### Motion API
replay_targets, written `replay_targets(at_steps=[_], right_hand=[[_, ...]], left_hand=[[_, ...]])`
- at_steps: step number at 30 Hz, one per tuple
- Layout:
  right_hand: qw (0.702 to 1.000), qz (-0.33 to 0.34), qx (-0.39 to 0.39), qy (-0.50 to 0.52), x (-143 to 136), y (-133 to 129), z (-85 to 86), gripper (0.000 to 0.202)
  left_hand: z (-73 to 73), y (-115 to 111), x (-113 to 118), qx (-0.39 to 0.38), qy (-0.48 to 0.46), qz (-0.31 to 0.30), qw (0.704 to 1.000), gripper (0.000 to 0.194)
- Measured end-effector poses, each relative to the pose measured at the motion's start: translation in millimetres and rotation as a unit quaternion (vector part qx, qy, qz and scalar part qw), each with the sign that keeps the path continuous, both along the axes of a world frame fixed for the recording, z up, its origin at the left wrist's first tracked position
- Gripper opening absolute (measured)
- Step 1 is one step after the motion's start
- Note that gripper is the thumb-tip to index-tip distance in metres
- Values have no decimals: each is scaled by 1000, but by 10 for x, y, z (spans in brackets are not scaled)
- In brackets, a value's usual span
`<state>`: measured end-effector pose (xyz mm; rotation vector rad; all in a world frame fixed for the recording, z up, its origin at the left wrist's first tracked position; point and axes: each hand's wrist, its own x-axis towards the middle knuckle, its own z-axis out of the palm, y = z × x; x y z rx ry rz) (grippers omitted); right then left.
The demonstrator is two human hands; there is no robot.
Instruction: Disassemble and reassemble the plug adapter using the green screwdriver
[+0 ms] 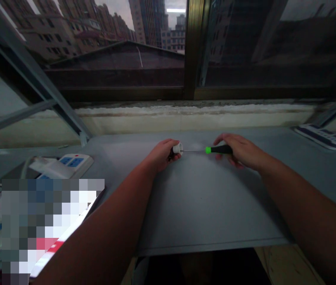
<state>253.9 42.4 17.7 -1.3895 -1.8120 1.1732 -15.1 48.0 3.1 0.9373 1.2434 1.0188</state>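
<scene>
In the head view, my left hand [164,153] is closed around a small white cylindrical piece [178,149] with a round, open-looking end. Something dark shows under those fingers, too hidden to name. A screwdriver [219,149] with a black handle and a bright green collar lies level between my two hands. Its thin metal shaft points left, and the tip meets the white piece's open end; how deep it goes I cannot tell. My right hand [240,150] holds the handle's rear end loosely against the palm, some fingers spread away from it.
Both hands are above a grey table [203,213]. On the left sit a white power strip [80,160] with blue sockets and a lit, partly pixelated screen [75,221]. A dark-and-white flat object [322,136] lies at the far right. Behind the table is a window [120,75].
</scene>
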Motion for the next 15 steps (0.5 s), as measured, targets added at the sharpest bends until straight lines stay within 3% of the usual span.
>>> replay_targets(at_steps=[2, 4, 7, 9, 11, 13, 15], right_hand=[[994, 51, -34, -93, 30, -6, 23, 43], [991, 65, 67, -98, 56, -8, 47, 37], [972, 14, 237, -2, 34, -20, 69, 37], [975, -15, 214, 57, -12, -33, 63, 44], [986, -41, 135, 91, -47, -42, 48, 44], [991, -59, 97, 71, -42, -42, 38, 44], [992, -48, 115, 32, -3, -40, 44, 41]], left_hand=[[-8, 2, -7, 2, -9, 5, 1000, 11], [-22, 10, -13, 0, -23, 8, 1000, 11], [-49, 31, -22, -2, -45, -6, 999, 10], [-63, 45, -27, -3, -53, -16, 998, 10], [-70, 55, -31, -7, -56, -16, 998, 11], [-69, 59, -36, -12, -59, -17, 998, 13], [-62, 55, -39, -12, -58, -28, 998, 16]])
